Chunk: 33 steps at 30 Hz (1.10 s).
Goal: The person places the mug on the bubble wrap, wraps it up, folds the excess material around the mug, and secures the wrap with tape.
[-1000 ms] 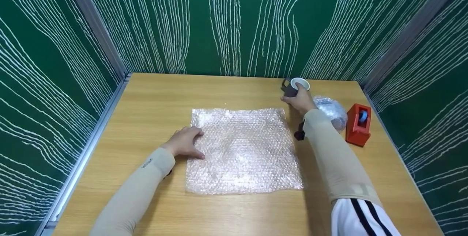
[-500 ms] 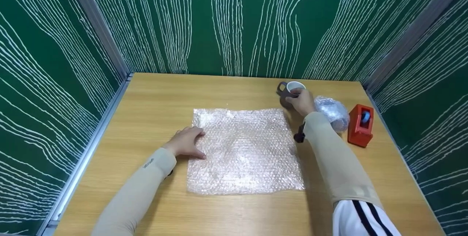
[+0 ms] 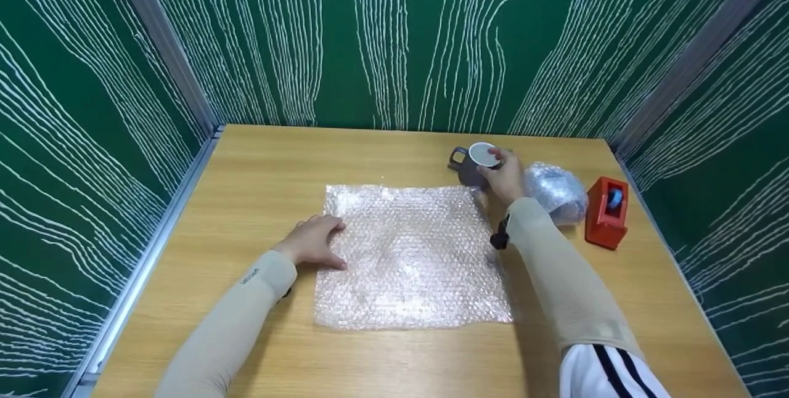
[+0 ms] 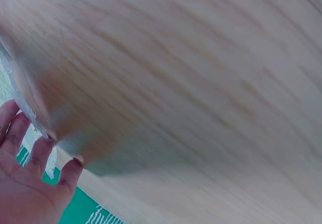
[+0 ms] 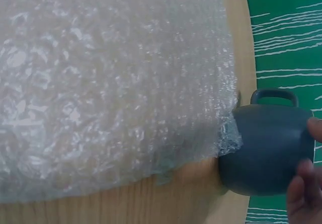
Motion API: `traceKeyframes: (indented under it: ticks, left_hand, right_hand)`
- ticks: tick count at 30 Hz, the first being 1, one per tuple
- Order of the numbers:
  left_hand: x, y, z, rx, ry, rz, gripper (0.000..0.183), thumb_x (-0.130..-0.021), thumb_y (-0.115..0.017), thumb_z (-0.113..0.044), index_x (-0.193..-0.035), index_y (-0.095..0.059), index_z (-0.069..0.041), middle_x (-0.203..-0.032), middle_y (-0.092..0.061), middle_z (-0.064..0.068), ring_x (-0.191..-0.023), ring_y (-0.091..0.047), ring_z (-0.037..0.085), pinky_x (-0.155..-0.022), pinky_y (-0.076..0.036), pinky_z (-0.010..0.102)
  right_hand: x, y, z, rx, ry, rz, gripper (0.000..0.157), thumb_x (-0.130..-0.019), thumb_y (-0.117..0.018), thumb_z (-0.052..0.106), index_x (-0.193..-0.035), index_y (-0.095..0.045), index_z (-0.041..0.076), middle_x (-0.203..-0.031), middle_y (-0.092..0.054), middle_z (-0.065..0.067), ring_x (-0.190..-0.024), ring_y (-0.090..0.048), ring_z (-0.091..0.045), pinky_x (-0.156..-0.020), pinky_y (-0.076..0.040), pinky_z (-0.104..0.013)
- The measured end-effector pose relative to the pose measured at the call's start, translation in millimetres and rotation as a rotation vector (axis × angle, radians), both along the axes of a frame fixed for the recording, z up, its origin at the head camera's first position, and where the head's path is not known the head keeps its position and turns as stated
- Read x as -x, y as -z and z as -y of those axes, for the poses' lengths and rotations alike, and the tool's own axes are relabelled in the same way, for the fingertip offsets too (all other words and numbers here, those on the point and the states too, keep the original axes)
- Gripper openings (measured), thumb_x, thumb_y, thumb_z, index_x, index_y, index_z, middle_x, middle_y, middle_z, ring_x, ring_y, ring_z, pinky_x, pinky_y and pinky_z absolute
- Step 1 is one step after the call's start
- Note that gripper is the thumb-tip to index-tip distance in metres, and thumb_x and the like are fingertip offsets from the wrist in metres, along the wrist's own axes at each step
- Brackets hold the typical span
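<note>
A dark grey mug (image 3: 470,173) with a pale inside is at the upper right corner of a flat sheet of bubble wrap (image 3: 413,256). My right hand (image 3: 509,177) grips the mug by its rim, fingers at the inside and thumb outside. The handle points left. In the right wrist view the sheet's corner overlaps the side of the mug (image 5: 266,148); whether its base touches the table I cannot tell. My left hand (image 3: 313,241) rests on the sheet's left edge, thumb and fingers spread; the left wrist view shows its fingertips at that edge.
Right of my right hand lies a rounded bundle in bubble wrap (image 3: 558,191). Beside it stands a red tape dispenser (image 3: 607,219) with a blue roll. Green walls with white lines border the wooden table (image 3: 271,158) at the back and sides.
My right hand has brought the mug left and nearer, from the back of the table to the sheet's upper right corner. My left hand has stayed on the sheet's left edge.
</note>
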<state>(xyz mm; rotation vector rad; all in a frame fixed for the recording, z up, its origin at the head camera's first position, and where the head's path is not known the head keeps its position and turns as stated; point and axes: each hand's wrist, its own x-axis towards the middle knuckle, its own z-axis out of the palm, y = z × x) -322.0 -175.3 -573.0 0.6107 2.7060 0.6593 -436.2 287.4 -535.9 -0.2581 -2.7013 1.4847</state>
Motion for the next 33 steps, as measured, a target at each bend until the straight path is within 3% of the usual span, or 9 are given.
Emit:
traceKeyframes:
  ticks: [6, 14, 20, 26, 33]
  left_hand:
    - [-0.5, -1.9, 0.9, -0.007, -0.009, -0.003, 0.096, -0.072, -0.099, -0.052, -0.151, -0.060, -0.012, -0.158, -0.060, 0.011, -0.147, -0.051, 0.038, -0.127, -0.035, 0.061]
    - [-1.2, -3.1, 1.1, -0.031, 0.004, 0.024, 0.094, -0.076, -0.098, -0.050, -0.153, -0.059, -0.011, -0.162, -0.057, 0.009, -0.153, -0.046, 0.039, -0.130, -0.028, 0.066]
    - [-1.7, -2.3, 0.5, -0.019, 0.001, 0.002, 0.093, -0.075, -0.098, -0.050, -0.151, -0.060, -0.011, -0.160, -0.058, 0.010, -0.151, -0.048, 0.038, -0.127, -0.030, 0.068]
    - [-1.5, -1.4, 1.0, -0.013, -0.006, 0.003, 0.094, -0.074, -0.099, -0.050, -0.151, -0.060, -0.012, -0.162, -0.056, 0.011, -0.152, -0.047, 0.038, -0.127, -0.029, 0.070]
    - [-0.7, -1.5, 0.0, -0.009, -0.009, 0.010, 0.095, -0.075, -0.098, -0.050, -0.153, -0.059, -0.012, -0.165, -0.054, 0.011, -0.155, -0.044, 0.038, -0.128, -0.028, 0.067]
  right_hand:
    - [4.8, 2.7, 5.2, -0.094, 0.051, 0.006, 0.082, -0.100, -0.079, 0.021, -0.167, -0.035, 0.003, -0.165, -0.035, -0.025, -0.154, -0.043, -0.043, -0.130, -0.036, -0.056]
    - [7.8, 8.3, 6.2, 0.000, 0.040, 0.058, 0.099, -0.102, -0.076, 0.024, -0.173, -0.010, 0.000, -0.177, -0.025, -0.027, -0.164, -0.030, -0.042, -0.136, -0.025, -0.051]
    - [9.7, 14.8, 4.8, 0.108, 0.051, 0.062, 0.100, -0.100, -0.079, 0.019, -0.172, -0.013, 0.001, -0.176, -0.028, -0.025, -0.163, -0.032, -0.039, -0.137, -0.024, -0.047]
    - [9.7, 15.9, 4.9, 0.194, 0.088, 0.128, 0.098, -0.097, -0.083, 0.016, -0.169, -0.017, 0.008, -0.175, -0.033, -0.021, -0.163, -0.034, -0.036, -0.136, -0.027, -0.048]
    - [10.5, 15.8, 6.4, 0.190, 0.110, 0.152, 0.096, -0.097, -0.084, 0.018, -0.170, -0.022, 0.010, -0.174, -0.037, -0.017, -0.162, -0.036, -0.033, -0.135, -0.029, -0.049]
